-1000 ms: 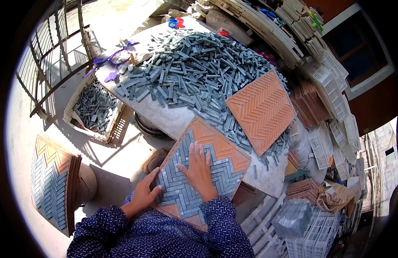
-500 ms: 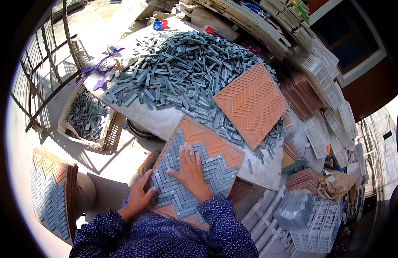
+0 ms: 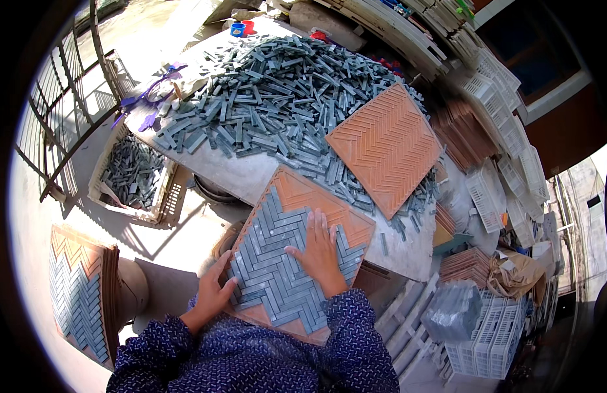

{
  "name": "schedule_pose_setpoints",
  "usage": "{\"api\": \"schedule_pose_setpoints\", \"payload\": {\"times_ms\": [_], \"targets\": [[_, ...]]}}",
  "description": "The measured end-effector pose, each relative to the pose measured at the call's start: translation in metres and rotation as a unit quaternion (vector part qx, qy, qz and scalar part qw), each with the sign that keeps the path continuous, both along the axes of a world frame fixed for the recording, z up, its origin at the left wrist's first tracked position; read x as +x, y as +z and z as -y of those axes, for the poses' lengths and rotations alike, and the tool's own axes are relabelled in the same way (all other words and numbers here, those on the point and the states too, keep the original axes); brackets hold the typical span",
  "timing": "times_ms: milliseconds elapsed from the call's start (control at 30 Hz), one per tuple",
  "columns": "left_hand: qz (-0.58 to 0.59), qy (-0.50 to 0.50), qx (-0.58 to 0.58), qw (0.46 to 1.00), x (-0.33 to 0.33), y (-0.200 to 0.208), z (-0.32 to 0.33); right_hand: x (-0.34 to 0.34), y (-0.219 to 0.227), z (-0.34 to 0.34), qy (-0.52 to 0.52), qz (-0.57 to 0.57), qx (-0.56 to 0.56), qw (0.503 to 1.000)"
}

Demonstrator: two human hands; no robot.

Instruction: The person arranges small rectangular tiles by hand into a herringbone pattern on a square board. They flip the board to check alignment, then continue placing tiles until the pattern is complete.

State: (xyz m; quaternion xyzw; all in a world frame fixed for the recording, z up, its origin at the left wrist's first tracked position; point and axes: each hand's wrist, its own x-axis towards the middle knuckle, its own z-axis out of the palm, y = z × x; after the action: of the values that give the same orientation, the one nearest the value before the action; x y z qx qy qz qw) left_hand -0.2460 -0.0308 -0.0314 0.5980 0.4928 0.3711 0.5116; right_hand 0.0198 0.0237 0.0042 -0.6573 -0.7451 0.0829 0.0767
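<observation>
A square orange grooved mould (image 3: 311, 185) rests against the front edge of the table and my body. Grey-green stone strips (image 3: 271, 262) fill much of it in a herringbone pattern, leaving orange grooves bare at its far corner and a little at its near edge. My left hand (image 3: 212, 293) holds the mould's left edge, with the thumb over the rim. My right hand (image 3: 320, 252) lies flat on the strips right of the middle, fingers stretched out and thumb apart. Beyond it, a second orange mould (image 3: 385, 150) without strips lies tilted on the heap.
A large heap of loose stone strips (image 3: 271, 98) covers the table (image 3: 244, 180). At left are a crate of strips (image 3: 160, 213), a stack of moulds (image 3: 80, 295) topped by a filled one, and a metal railing (image 3: 71, 111). White crates (image 3: 487, 334) and stacked moulds (image 3: 464, 265) stand at right.
My right hand has slid right across the strips, staying flat with its fingers out. My left hand stays at the mould's left edge. The view has shifted slightly.
</observation>
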Motion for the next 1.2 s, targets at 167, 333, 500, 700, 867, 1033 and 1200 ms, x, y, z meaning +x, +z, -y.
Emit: {"api": "schedule_pose_setpoints", "payload": {"times_ms": [167,333,500,700,867,1033,1200], "targets": [[-0.022,-0.014,-0.022,0.999,-0.002,0.011,0.007,-0.009,0.008,0.027,-0.018,0.01,0.007,1.0],[0.032,-0.008,-0.028,0.999,0.011,0.007,-0.001,0.0,0.0,0.036,-0.042,-0.036,0.009,0.998],[0.033,-0.015,-0.023,0.999,0.024,0.006,0.003,0.019,0.001,0.05,-0.043,-0.012,0.011,0.999],[0.012,-0.018,-0.01,1.0,0.032,0.01,-0.002,0.021,0.007,0.053,-0.043,-0.007,0.017,0.999],[0.0,-0.023,-0.005,1.0,0.036,0.018,0.001,0.011,0.007,0.067,-0.045,-0.013,-0.002,0.999],[-0.01,-0.021,0.002,1.0,0.039,0.016,0.008,0.009,0.014,0.076,-0.027,-0.019,0.002,0.999],[-0.021,-0.023,-0.006,0.999,0.051,0.023,-0.001,0.006,0.007,0.085,-0.028,-0.04,0.0,0.999]]}}
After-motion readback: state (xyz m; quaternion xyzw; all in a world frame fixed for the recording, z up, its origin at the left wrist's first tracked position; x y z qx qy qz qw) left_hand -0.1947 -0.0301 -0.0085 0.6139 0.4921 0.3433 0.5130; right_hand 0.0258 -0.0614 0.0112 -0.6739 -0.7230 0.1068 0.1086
